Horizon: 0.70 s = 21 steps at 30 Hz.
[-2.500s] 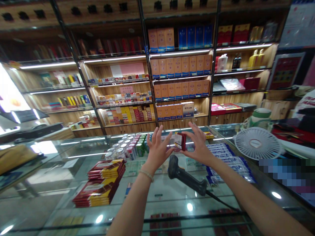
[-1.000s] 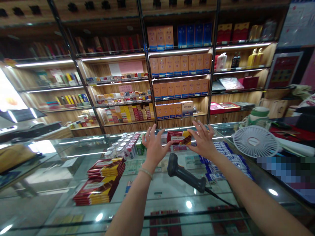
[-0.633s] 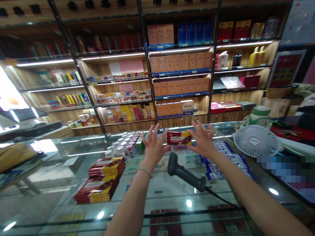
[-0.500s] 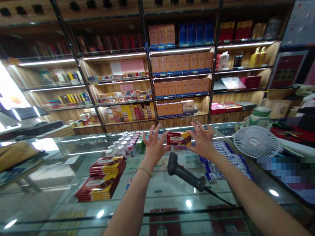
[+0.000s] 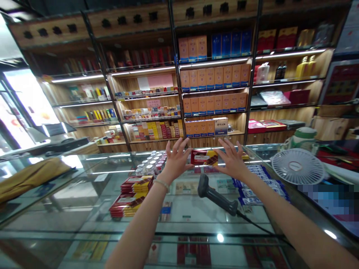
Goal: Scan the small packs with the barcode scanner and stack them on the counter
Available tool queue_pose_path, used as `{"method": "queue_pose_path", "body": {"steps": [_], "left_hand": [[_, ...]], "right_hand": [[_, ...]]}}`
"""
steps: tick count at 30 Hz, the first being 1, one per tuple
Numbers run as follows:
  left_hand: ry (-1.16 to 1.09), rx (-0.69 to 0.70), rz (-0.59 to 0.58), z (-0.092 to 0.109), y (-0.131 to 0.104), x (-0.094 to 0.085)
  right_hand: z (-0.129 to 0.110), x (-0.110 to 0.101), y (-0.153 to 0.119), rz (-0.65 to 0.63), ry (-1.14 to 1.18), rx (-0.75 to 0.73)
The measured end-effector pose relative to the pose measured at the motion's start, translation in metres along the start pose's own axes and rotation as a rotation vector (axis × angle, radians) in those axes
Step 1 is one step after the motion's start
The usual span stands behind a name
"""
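Observation:
A red-and-yellow chocolate wafer packet, with brown bars printed on it, is held up lengthwise in front of me over the glass counter. My left hand, a bracelet at its wrist, pinches the left end between thumb and forefinger. At the right end, my right hand grips it the same way, the other fingers spread upward. A black barcode scanner lies on the glass below the hands, its cable running right. Two piles of matching wafer packets lie left of my left forearm.
Several cans stand behind the piles. Blue-and-white packets lie by my right forearm. A white fan and a green-and-white jug stand at the right of the glass counter. Shelves of boxes line the wall.
The camera view has tilted up and turned slightly left, so the shelves and counter goods appear lower and further right. Both hands still hold the wafer packet at nearly the same place in view.

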<state>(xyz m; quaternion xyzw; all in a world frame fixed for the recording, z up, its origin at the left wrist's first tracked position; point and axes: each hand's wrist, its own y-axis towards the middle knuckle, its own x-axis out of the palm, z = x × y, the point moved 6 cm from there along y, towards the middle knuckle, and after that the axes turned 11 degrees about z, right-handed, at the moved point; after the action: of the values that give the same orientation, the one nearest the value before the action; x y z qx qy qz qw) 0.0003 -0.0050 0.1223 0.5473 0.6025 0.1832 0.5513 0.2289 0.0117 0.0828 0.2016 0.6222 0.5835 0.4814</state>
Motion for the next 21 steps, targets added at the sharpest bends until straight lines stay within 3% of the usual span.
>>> {"method": "queue_pose_path", "body": {"steps": [5, 9, 16, 21], "left_hand": [[0.022, 0.041, -0.056, -0.015, -0.005, -0.024], [0.015, 0.061, -0.126, -0.033, -0.018, -0.051], [0.055, 0.037, -0.357, -0.086, -0.069, -0.105], [0.073, -0.066, -0.488, -0.126, -0.108, -0.142]], "right_hand": [[-0.022, 0.0, 0.01, -0.016, 0.036, -0.034], [-0.054, 0.003, 0.018, -0.028, 0.093, -0.065], [-0.143, 0.023, 0.026, -0.069, 0.188, -0.134], [-0.206, 0.038, 0.031, -0.131, 0.28, -0.137]]}}
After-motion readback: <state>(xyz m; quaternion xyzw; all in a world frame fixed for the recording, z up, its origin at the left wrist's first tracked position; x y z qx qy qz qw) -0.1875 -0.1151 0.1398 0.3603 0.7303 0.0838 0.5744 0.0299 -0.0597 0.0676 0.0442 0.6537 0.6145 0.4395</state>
